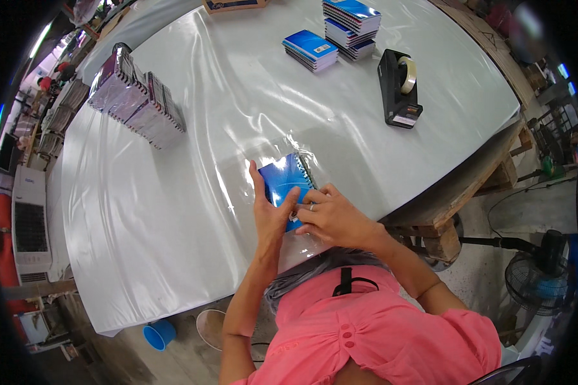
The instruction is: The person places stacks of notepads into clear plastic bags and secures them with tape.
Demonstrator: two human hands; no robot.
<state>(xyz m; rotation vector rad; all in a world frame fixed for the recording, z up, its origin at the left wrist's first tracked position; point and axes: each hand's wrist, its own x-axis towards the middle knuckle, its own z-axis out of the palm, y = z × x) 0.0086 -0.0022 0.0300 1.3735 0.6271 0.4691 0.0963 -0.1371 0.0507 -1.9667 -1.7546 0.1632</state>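
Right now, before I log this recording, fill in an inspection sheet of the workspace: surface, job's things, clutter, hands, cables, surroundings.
Surface: table with a pale, glossy, wrinkled cover.
Job's things: blue spiral notebook near the front edge, clear plastic around it.
Clutter: plastic-wrapped notebooks at left; blue notebook stacks at the back; black tape dispenser at right.
Hands: left hand holds the notebook, thumb on its cover; right hand has bent fingers at it, exact grip unclear.
Cables: thin dark line at right, perhaps a cable.
Surroundings: blue bucket on the floor, black fan at right.
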